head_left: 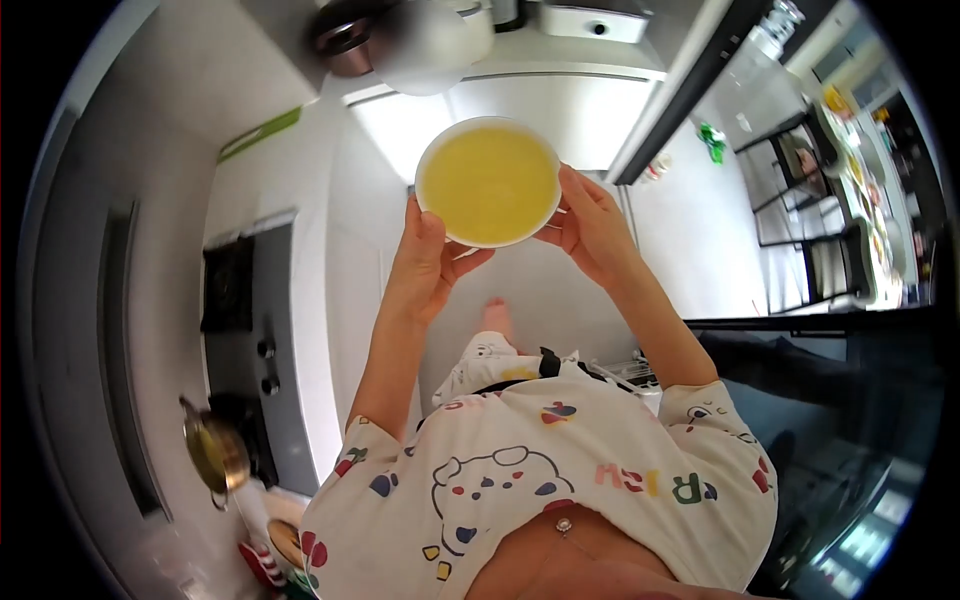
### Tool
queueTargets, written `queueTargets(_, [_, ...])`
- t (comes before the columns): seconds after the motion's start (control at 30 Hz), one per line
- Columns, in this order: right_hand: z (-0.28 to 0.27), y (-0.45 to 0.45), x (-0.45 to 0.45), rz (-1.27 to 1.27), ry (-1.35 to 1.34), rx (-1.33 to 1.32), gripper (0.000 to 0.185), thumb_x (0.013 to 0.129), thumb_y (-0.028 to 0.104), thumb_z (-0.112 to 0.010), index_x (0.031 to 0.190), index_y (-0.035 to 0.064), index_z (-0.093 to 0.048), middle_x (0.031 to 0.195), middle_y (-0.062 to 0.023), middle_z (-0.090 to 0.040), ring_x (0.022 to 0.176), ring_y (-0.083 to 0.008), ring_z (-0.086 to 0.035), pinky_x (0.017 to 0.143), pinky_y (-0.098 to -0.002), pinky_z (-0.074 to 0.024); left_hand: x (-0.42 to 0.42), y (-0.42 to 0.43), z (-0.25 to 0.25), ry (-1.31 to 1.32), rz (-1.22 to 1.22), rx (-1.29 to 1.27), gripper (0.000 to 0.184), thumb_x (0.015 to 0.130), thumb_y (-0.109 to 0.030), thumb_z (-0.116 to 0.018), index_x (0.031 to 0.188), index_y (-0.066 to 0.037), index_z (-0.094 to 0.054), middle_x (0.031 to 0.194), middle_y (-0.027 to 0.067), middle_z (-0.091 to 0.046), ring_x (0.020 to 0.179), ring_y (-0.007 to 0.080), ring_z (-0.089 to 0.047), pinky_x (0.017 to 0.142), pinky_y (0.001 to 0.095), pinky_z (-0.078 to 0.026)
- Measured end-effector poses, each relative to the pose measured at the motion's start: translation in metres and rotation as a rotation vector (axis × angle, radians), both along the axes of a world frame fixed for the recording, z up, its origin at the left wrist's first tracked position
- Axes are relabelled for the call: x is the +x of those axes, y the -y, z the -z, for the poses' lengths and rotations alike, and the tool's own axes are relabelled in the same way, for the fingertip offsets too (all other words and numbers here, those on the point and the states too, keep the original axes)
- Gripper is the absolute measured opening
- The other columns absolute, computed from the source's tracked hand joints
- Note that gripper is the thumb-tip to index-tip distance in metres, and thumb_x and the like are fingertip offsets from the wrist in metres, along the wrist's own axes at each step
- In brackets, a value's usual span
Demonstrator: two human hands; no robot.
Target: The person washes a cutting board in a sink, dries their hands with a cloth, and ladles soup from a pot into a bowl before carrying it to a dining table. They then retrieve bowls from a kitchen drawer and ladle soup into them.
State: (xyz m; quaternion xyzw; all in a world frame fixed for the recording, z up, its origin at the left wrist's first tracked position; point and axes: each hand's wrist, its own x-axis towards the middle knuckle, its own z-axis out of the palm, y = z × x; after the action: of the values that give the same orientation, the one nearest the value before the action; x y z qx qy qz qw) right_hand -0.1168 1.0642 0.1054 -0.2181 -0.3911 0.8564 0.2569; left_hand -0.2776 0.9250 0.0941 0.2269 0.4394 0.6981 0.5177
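Note:
A white bowl [488, 243] filled nearly to the rim with yellow liquid [490, 180] is held out in front of me, roughly level. My left hand [428, 255] grips its near left side, the thumb at the rim and the fingers partly underneath. On the right side, my right hand [592, 220] grips the bowl with the thumb along the rim and fingers below. The undersides of the bowl and some fingertips are hidden.
To the left is a stove [272, 330] with a metal pot [222, 450] on it. A counter with a white appliance [595, 24] and a brownish pot [345, 52] runs ahead. A dark door frame [690, 100] stands at right, with dark chairs [800, 170] and a table beyond.

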Motion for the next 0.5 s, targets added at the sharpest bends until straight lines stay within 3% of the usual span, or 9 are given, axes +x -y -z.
queueTargets(0.5, [-0.012,-0.248,0.140,0.560,0.011,-0.007,0.044,0.101,0.033,-0.044,0.137,0.0085,-0.046,0.118,-0.0083,-0.059,0.103,-0.0211,-0.063,0.086,-0.0350,-0.0555,0.093,-0.353,-0.016,-0.020,0.539,-0.021,0.062,0.091,-0.053,-0.050,0.135,-0.018,-0.027,0.128,0.0078,-0.049,0.103,0.0253,-0.064,0.083,0.0370,-0.058])
